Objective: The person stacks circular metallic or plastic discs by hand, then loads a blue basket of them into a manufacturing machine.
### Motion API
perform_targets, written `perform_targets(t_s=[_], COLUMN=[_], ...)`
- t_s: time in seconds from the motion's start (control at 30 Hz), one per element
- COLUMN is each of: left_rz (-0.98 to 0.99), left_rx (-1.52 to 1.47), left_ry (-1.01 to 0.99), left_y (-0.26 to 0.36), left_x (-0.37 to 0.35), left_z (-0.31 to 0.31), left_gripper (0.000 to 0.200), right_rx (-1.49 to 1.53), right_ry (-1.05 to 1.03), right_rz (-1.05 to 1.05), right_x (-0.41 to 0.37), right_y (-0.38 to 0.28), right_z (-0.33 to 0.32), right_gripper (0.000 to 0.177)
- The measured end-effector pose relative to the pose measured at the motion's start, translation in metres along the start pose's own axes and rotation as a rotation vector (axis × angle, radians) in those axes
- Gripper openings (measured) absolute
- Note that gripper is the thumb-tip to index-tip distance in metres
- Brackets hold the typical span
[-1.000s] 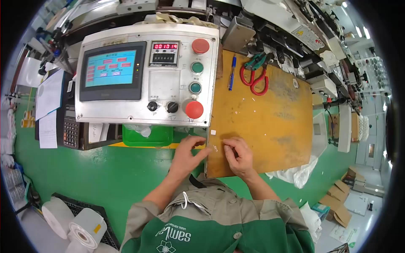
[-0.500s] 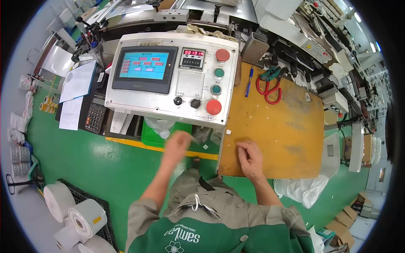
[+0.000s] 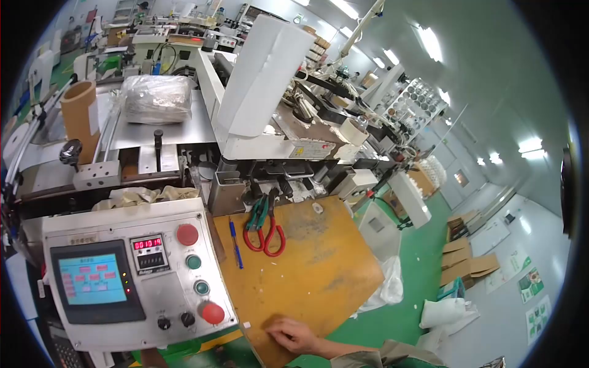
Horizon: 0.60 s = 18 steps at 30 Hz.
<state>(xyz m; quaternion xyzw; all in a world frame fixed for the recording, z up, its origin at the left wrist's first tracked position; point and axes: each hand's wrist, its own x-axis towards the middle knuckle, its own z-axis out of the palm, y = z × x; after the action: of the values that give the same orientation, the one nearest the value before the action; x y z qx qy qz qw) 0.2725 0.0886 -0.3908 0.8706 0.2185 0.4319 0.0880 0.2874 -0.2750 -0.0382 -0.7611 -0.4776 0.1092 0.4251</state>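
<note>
Head view: with the left hand out of sight, a slim blue pen (image 3: 236, 244) points away beyond the right-hand grip (image 3: 291, 335), a small flat white square (image 3: 246, 325) lies just left of its curled fingers, contents unclear, on the yellow-brown worktop (image 3: 331, 264).

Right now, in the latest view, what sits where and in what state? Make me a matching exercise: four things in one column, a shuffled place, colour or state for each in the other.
1. Right hand
2. Cardboard tube
3. Blue pen
4. Touchscreen

A. Lit light blue
B. Lying beside red handles
C. At the near end of the yellow-brown tabletop
D. Standing on end, open top showing

Pairs: 1-C, 2-D, 3-B, 4-A
</note>
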Motion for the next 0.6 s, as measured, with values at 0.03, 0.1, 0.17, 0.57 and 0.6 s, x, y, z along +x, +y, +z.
perform_targets(t_s=[0.03,0.1,0.17,0.57,0.6], left_rz=[-0.019,-0.055,-0.088,-0.171,-0.181], left_rx=[-0.032,-0.097,-0.158,-0.375,-0.385], left_ry=[-0.03,-0.108,-0.191,-0.61,-0.638], left_y=[0.005,0.017,0.031,0.055,0.056], left_x=[-0.017,-0.06,-0.101,-0.225,-0.232], left_z=[0.01,0.022,0.026,-0.018,-0.024], left_gripper=[0.034,0.034,0.034,0.034,0.035], right_rx=[0.018,0.031,0.037,0.06,0.055], right_ry=[-0.015,-0.034,-0.045,-0.076,-0.072], right_rz=[0.016,0.06,0.067,0.078,0.069], right_x=[-0.001,-0.003,-0.001,0.006,0.007], right_y=[0.002,0.002,0.001,-0.001,-0.002], right_z=[0.0,0.003,0.001,-0.004,-0.004], right_gripper=[0.015,0.016,0.018,0.021,0.021])
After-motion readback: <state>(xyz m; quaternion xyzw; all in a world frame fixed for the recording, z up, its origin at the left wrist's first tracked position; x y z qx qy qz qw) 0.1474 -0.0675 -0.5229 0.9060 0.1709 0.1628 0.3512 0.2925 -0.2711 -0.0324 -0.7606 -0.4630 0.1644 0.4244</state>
